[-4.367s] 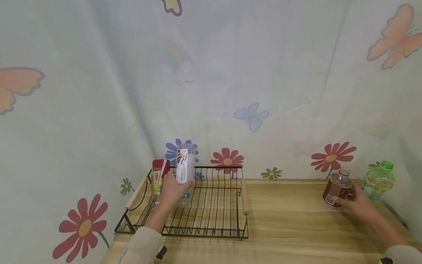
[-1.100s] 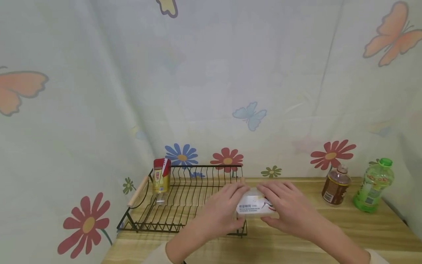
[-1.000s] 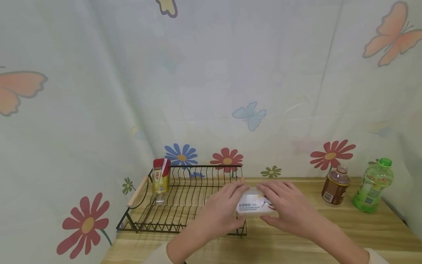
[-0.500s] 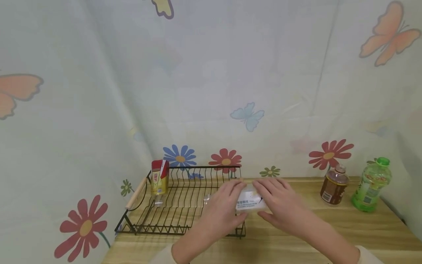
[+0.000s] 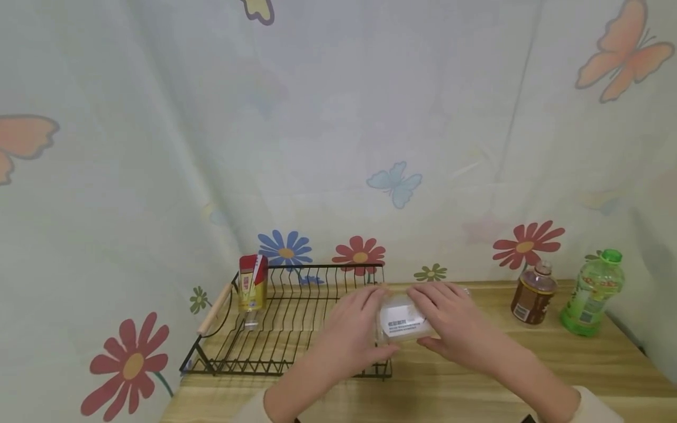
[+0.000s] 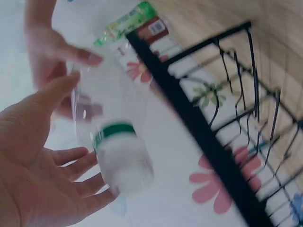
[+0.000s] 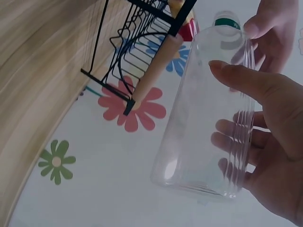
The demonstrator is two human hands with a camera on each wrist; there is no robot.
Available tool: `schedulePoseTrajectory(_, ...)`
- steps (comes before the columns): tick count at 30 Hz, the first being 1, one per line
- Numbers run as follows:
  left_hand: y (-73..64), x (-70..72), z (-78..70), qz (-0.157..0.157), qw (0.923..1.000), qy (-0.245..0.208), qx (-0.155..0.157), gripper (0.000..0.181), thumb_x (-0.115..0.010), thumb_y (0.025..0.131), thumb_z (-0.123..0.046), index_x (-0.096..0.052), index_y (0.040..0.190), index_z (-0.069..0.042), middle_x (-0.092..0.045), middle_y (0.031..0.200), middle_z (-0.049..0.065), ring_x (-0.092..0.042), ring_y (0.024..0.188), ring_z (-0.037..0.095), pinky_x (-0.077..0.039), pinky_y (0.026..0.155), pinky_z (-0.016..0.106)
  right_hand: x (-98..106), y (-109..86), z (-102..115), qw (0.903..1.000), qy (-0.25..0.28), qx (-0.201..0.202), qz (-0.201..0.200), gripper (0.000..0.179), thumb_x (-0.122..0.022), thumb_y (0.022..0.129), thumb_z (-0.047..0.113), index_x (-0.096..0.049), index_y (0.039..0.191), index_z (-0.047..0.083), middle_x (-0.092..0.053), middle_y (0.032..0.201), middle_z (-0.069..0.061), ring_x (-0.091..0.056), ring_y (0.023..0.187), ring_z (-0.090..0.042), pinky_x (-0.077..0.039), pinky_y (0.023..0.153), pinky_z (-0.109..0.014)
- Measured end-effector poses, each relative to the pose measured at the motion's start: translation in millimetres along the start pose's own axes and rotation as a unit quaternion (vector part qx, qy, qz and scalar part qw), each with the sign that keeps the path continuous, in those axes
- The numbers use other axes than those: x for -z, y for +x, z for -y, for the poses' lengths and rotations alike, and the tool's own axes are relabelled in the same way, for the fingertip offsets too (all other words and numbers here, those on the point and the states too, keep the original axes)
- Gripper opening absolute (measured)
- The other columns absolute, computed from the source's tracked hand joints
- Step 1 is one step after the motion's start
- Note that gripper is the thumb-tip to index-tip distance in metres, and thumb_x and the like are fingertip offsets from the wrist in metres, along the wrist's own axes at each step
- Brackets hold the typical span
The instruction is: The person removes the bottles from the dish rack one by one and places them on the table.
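Observation:
In the head view both my hands hold a clear plastic bottle (image 5: 402, 329) with a white printed label, lying roughly sideways above the table. My left hand (image 5: 349, 329) is at its neck end, fingers over the top and thumb below. My right hand (image 5: 449, 314) grips the body, and the base shows past its knuckles. In the left wrist view, a green ring (image 6: 113, 130) circles the bottle's neck beside my left fingertips. The right wrist view shows my right thumb and fingers on opposite sides of the ribbed bottle body (image 7: 199, 127).
Left of centre stands a black wire dish rack (image 5: 296, 299) with wooden handles. A red and yellow bottle (image 5: 252, 288) leans neck-down inside it. A brown-labelled bottle (image 5: 534, 294) and a green bottle (image 5: 591, 294) stand upright on the wooden table (image 5: 476, 376) at right.
Over four seconds ago my left hand held the clear bottle above the rack while my right held the brown-labelled one. In the last half second the bottle has shifted right, exposing its base.

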State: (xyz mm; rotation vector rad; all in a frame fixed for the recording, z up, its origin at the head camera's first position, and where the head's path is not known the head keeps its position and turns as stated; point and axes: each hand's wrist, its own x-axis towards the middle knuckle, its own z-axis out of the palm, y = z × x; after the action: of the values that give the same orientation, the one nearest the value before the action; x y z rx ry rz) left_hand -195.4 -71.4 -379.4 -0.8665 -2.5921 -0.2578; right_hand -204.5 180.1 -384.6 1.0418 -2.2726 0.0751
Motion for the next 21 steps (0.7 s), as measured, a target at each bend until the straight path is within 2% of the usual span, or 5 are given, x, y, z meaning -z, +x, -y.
schedulePoseTrajectory(5,-4.2,22.4,15.3,0.016,0.9988,-0.017,0.043,0.113,-0.081,0.077,-0.076,-0.040,0.162,-0.016,-0.048,0.159,0.006,-0.045,0.148,0.028,-0.042,0.118,0.053,12,-2.6,-11,0.9998,0.011,-0.013,0.006,0.096,-0.103,0.064,0.033,-0.058,0.143,0.002,-0.064,0.133,-0.013,-0.061,0.121,-0.035,-0.053,0.096,-0.058)
schedulePoseTrajectory(9,-8.7,40.1,29.5,0.005,0.9973,-0.010,0.073,0.114,-0.080,0.076,-0.078,-0.037,0.164,-0.019,-0.048,0.161,0.005,-0.046,0.147,0.029,-0.042,0.117,0.055,22,-1.2,-20,0.9992,0.018,-0.033,0.011,0.095,-0.102,0.067,0.029,-0.056,0.147,0.005,-0.062,0.133,-0.014,-0.059,0.121,-0.036,-0.053,0.097,-0.060)
schedulePoseTrajectory(16,-14.4,61.7,59.1,-0.050,0.9934,-0.001,0.103,0.109,-0.082,0.078,-0.073,-0.041,0.162,-0.016,-0.051,0.157,0.007,-0.052,0.142,0.031,-0.050,0.110,0.053,33,-2.5,-39,0.9969,0.043,-0.064,-0.014,0.095,-0.102,0.063,0.019,-0.056,0.145,0.009,-0.058,0.134,-0.017,-0.060,0.113,-0.038,-0.059,0.089,-0.058)
schedulePoseTrajectory(21,-19.0,67.9,91.3,-0.103,0.9863,-0.022,0.127,0.106,-0.087,0.079,-0.063,-0.040,0.162,-0.016,-0.052,0.153,0.012,-0.053,0.137,0.036,-0.054,0.103,0.058,32,-6.8,-55,0.9932,0.070,-0.075,-0.054,0.096,-0.103,0.062,0.015,-0.056,0.145,0.009,-0.058,0.133,-0.014,-0.060,0.107,-0.030,-0.064,0.079,-0.048)
